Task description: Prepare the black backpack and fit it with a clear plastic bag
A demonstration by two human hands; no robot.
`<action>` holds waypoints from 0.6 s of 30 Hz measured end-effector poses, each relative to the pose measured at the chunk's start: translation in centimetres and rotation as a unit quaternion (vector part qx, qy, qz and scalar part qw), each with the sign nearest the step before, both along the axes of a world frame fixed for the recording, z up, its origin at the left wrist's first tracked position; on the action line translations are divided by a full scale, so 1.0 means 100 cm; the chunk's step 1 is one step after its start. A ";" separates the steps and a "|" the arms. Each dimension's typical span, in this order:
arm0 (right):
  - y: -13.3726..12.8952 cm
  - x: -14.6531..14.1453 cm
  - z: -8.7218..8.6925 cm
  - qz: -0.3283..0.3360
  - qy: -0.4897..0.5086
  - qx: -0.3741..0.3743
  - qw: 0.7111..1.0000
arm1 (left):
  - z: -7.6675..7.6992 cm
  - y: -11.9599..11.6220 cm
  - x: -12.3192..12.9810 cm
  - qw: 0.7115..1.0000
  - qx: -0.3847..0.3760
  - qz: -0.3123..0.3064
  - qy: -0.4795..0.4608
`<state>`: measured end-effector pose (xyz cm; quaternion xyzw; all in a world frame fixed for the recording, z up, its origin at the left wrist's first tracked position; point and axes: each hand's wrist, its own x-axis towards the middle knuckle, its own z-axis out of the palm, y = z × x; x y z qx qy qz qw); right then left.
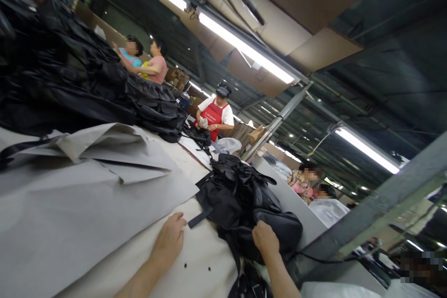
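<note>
A black backpack (240, 191) lies on the pale tabletop (199, 247), straps loose, in a heap of dark bags on the right. My right hand (266, 238) is closed at the edge of its rounded pocket (282, 228), gripping the black material. Over the bare tabletop, my left hand (169, 235) has its fingers partly bent and apart, with nothing visible in them. Just right of those fingertips is the flat end of a black strap (199, 219). Large grey paper sheets (122, 209) spread out left of my left hand, one folded up on top.
A big pile of black bags (70, 70) rises at the far left. A person in a red apron (213, 114) stands at the table's far end, handling something pale. A slanted metal post (377, 209) crosses the right side. Other people are farther back.
</note>
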<state>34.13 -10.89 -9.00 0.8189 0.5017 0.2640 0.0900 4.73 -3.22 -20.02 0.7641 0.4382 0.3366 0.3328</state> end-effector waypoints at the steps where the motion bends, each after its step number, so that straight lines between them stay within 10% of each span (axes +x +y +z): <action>1: 0.005 -0.010 0.000 -0.003 -0.013 -0.009 1.000 | 0.000 0.000 0.000 1.000 0.001 -0.001 0.001; 8: 0.034 -0.065 -0.040 0.025 -0.053 -0.122 0.991 | 0.001 -0.002 -0.002 1.000 0.002 -0.008 0.011; 18: 0.022 -0.029 -0.046 0.128 -0.044 -0.187 0.973 | 0.001 -0.001 0.005 1.000 -0.004 -0.007 0.024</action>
